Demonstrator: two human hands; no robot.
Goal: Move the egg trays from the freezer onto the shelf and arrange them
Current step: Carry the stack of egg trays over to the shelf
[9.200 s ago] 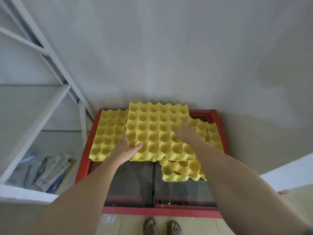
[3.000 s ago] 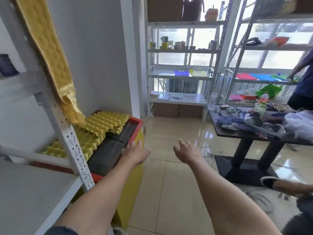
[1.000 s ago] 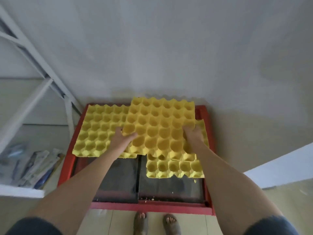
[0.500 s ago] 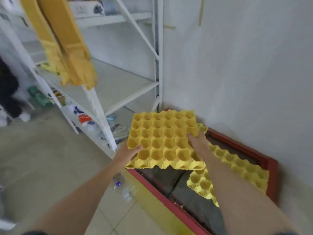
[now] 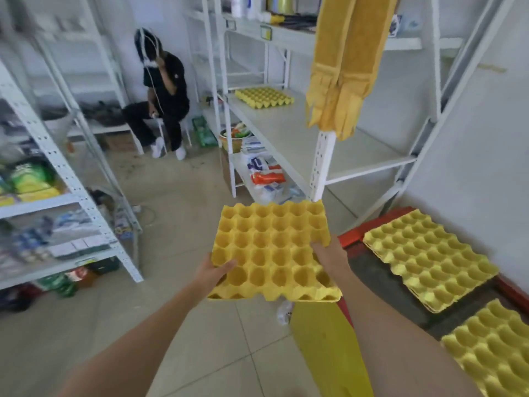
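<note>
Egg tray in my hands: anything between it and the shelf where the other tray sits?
The held egg tray faces the shelf across open floor; only the shelf's front post stands near its right side. Nothing else visible blocks it.

My left hand (image 5: pixel 213 272) and right hand (image 5: pixel 329 257) grip yellow egg tray (image 5: pixel 272 247) over floor; two trays (image 5: pixel 429 259) on freezer (image 5: pixel 350 234) at right; one tray (image 5: pixel 263 96) on shelf (image 5: pixel 289 130).
</note>
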